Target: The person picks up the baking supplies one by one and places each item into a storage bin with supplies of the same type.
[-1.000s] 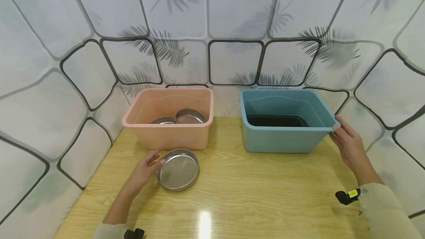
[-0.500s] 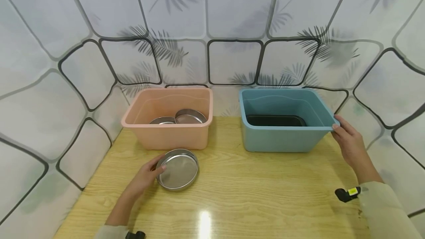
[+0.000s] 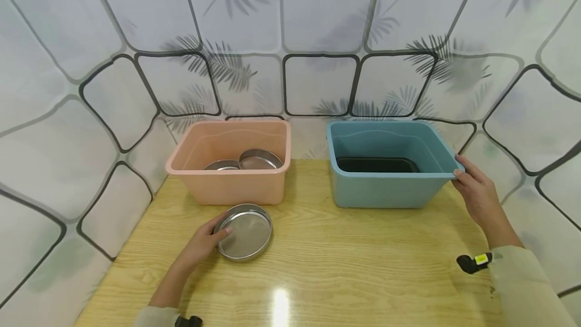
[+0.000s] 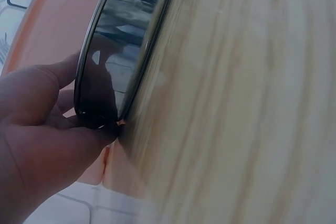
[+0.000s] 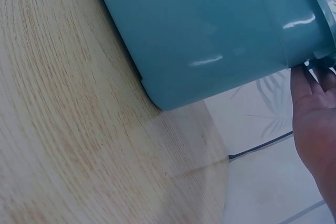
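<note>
From the head view, the left hand (image 3: 205, 242) has closed in over the last second: its thumb now lies over the near-left rim of the round metal pan (image 3: 244, 231), fingers curled round the edge, where before it only hovered beside it, so the pan looks gripped and ready to lift off the wooden table (image 3: 345, 266), just in front of the pink tub (image 3: 231, 185). The right hand (image 3: 474, 193) is unmoved, fingers hooked on the right rim corner of the blue tub (image 3: 386, 188). In the left wrist view, thumb and fingers (image 4: 50, 124) pinch the pan's rim (image 4: 123, 51). In the right wrist view, fingertips (image 5: 312, 77) reach under the tub's lip (image 5: 220, 30).
</note>
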`<action>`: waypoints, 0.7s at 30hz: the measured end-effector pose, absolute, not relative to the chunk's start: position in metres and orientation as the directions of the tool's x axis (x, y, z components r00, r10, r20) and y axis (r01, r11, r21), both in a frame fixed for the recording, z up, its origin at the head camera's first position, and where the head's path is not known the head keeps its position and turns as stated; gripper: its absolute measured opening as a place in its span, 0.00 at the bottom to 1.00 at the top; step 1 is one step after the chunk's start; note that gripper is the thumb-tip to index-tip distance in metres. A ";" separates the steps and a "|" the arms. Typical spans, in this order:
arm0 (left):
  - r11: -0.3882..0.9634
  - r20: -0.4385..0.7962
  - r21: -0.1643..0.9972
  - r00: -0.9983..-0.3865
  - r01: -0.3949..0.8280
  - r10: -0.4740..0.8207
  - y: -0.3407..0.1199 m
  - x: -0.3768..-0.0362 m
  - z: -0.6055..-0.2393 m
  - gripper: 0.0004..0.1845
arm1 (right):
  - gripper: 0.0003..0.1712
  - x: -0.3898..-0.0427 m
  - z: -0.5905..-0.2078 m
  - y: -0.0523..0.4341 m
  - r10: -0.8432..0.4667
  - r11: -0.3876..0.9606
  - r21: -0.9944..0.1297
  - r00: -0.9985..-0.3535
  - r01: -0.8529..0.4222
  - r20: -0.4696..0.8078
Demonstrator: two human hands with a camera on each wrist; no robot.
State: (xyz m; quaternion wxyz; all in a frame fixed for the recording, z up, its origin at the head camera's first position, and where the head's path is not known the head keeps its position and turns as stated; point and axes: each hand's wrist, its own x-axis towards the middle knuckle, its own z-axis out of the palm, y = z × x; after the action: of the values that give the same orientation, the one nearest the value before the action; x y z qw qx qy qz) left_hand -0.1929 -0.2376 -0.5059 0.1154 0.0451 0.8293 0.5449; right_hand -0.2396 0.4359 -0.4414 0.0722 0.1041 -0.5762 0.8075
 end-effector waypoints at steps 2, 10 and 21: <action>0.405 -0.146 0.913 -0.970 -0.055 0.197 -0.237 -0.194 -0.507 0.33 | 0.32 -0.240 -0.442 0.436 -0.007 -0.323 -0.915 -0.966 -0.241 0.257; 0.394 -0.139 0.917 -0.976 -0.063 0.167 -0.237 -0.191 -0.508 0.31 | 0.33 -0.240 -0.440 0.433 -0.006 -0.356 -0.902 -0.965 -0.243 0.262; 0.311 -0.085 0.949 -0.990 -0.045 0.116 -0.239 -0.188 -0.505 0.28 | 0.33 -0.238 -0.440 0.432 0.005 -0.368 -0.899 -0.968 -0.236 0.252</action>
State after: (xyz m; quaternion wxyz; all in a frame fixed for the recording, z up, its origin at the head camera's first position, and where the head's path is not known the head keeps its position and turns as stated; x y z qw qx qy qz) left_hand -0.1880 -0.2389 -0.5053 0.0684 0.0220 0.8068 0.5864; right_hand -0.2384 0.4317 -0.4400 0.0735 0.1037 -0.5572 0.8206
